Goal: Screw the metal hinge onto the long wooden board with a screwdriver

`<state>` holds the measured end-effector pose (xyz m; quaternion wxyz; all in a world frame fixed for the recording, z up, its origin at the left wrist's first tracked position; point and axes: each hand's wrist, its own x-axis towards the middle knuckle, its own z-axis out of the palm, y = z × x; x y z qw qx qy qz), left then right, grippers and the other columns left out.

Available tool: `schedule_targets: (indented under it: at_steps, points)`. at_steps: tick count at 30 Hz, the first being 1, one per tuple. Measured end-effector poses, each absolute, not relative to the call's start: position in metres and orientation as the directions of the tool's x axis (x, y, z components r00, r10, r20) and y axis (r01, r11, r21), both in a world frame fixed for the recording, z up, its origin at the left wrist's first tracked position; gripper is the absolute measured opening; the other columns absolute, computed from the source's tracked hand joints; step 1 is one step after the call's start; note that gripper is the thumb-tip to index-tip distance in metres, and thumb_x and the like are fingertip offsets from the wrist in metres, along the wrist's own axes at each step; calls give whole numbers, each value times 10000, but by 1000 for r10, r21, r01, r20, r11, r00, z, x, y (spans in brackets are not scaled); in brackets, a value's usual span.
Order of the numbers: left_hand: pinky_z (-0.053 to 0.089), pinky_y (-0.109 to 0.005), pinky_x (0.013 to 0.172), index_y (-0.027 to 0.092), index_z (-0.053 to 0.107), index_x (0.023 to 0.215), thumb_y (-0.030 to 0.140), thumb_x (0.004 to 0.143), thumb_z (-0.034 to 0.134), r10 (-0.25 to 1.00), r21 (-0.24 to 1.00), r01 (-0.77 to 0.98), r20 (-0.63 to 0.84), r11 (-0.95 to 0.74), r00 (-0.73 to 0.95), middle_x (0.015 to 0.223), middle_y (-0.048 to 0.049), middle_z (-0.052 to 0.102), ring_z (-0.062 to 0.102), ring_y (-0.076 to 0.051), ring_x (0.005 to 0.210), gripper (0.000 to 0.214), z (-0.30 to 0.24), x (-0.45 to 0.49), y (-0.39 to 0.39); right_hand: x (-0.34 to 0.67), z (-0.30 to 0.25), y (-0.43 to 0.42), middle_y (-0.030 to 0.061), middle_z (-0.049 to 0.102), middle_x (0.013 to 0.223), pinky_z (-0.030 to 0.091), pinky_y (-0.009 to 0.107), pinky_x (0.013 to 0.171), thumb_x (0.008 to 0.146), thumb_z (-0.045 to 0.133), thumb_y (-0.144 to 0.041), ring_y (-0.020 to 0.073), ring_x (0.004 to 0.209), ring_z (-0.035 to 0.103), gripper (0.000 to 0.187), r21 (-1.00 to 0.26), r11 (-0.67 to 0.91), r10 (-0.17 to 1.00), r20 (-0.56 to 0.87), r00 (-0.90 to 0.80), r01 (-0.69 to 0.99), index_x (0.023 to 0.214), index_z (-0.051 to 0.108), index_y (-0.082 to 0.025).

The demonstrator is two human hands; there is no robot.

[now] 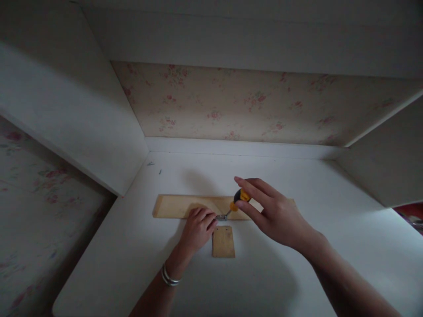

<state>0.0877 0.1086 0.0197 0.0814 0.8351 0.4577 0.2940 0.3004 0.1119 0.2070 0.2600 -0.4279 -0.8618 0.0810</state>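
Left wall: floral wallpaper (33, 220) is seen past the table's left edge, cut off by the frame.
Left panel: a white upright panel (109, 132) is set at the table's back left corner.
Table: white (109, 255); its front edge is mostly cut off.
Small bits: two dark slivers (150, 164) are left near the back left corner, too small to be identified.
Board: a long wooden board (205, 201) is laid mid-table, along the back edge; its right part is largely covered.
Left hand: bent fingers of the left hand (197, 228) are rested on the board, against the metal piece; whether it is pinched or only pressed cannot be told. Bangles (169, 277) are worn.
Metal piece: the left end of the metal piece (221, 217) is hidden under fingertips.
Wooden block: a small block (224, 243) is placed just in front of the board.
Screwdriver: the tip of the yellow-and-black screwdriver (243, 195) is brought to the metal piece; its exact seating cannot be made out.
Right hand: the handle is held between thumb and fingers of the half-closed right hand (279, 215), by which the board is blocked from view.
Right edge: a red patch (413, 215) is cut off, unidentifiable.
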Motion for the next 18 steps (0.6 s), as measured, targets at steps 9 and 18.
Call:
schedule_targets:
  at_steps: [9, 18]
  points:
    - [440, -421, 895, 214, 644, 1011, 249, 892, 525, 807, 409, 707, 417, -577, 418, 975, -49, 638, 565, -196, 941, 171, 22, 88, 108, 300, 205, 113, 105, 614, 1129, 535, 348, 838, 889, 526, -311, 202, 1009, 608, 339, -392, 618, 781, 412, -470, 682, 1208, 573, -210]
    - [438, -418, 898, 213, 650, 1001, 250, 887, 536, 807, 400, 714, 423, -574, 411, 976, -46, 640, 564, -195, 940, 165, 21, 88, 108, 303, 217, 116, 99, 562, 1242, 516, 312, 848, 938, 404, -227, 178, 1042, 598, 363, -272, 695, 718, 319, -619, 666, 1280, 524, -230]
